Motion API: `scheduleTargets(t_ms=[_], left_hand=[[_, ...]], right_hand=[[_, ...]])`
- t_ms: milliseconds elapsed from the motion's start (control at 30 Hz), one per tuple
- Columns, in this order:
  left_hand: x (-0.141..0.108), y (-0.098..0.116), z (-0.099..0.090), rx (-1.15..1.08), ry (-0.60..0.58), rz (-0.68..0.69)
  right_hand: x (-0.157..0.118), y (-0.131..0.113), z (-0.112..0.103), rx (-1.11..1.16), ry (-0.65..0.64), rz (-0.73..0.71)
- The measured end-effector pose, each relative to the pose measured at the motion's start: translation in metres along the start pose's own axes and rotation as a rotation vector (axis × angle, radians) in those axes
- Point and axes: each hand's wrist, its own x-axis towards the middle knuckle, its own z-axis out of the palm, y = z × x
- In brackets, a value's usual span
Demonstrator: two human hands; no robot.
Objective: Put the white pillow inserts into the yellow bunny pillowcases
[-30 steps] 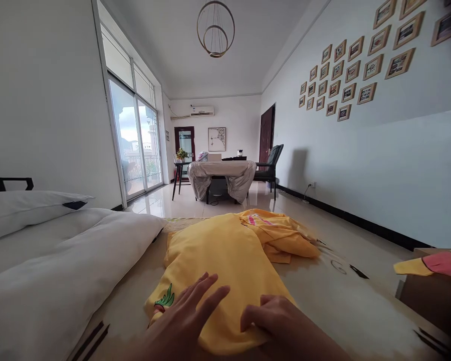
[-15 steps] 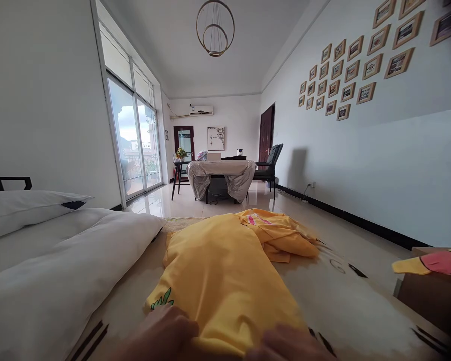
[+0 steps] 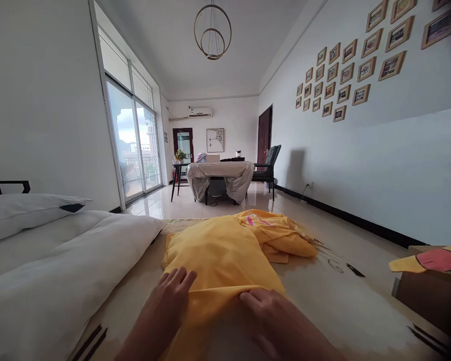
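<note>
A yellow cloth (image 3: 218,250) lies over the pale, patterned bed cover, its near part raised in a fold between my hands. My left hand (image 3: 171,296) is closed on the left side of the fold, fingers bent over the fabric. On the right, my right hand (image 3: 265,306) pinches the edge of the same yellow cloth. Beyond it, to the right, is a crumpled yellow garment (image 3: 281,235) with a pink print. The underside of the fold is in shadow.
White pillows (image 3: 78,255) lie at the left. A cardboard box (image 3: 421,296) with a pink and yellow cloth (image 3: 439,259) on it stands at the right. Farther off are a covered table (image 3: 221,170) and a dark chair (image 3: 270,163).
Both hands have moved forward, away from me, carrying the near edge of the yellow cloth up and over. The green plant print at its left is no longer visible.
</note>
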Motion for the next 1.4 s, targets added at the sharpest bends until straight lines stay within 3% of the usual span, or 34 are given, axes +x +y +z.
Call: scheduleTargets(t_ms=[133, 300, 533, 733, 900, 1033, 1100, 1167, 1233, 1400], left_hand=[[-0.013, 0.017, -0.005, 0.153, -0.013, 0.061], [-0.018, 0.037, 0.002, 0.094, -0.352, 0.121], [0.0, 0.029, 0.022, 0.03, -0.281, 0.053], [-0.002, 0.014, -0.011, 0.106, -0.268, -0.096], [-0.015, -0.022, -0.029, 0.189, -0.052, -0.263], [-0.028, -0.038, -0.027, 0.183, 0.403, -0.266], [-0.032, -0.036, -0.027, 0.165, 0.641, -0.188], [-0.035, -0.03, -0.029, 0.144, 0.798, -0.15], [-0.036, -0.022, -0.032, 0.119, 0.884, -0.181], [-0.037, -0.007, -0.043, -0.049, 1.01, -0.347]], right_hand=[[-0.004, 0.004, -0.012, 0.055, -0.04, 0.043], [0.011, 0.02, 0.005, 0.057, -0.052, -0.011], [0.025, 0.032, 0.005, 0.053, -0.123, 0.038], [0.021, 0.033, -0.005, -0.012, -0.048, 0.13], [0.017, 0.042, -0.018, -0.017, 0.155, 0.178], [0.013, 0.045, -0.025, -0.095, 0.428, 0.277], [0.009, 0.047, -0.025, -0.12, 0.568, 0.29], [0.004, 0.051, -0.026, -0.122, 0.66, 0.284], [-0.003, 0.056, -0.028, -0.096, 0.674, 0.278], [-0.025, 0.061, -0.042, 0.163, 0.528, 0.289]])
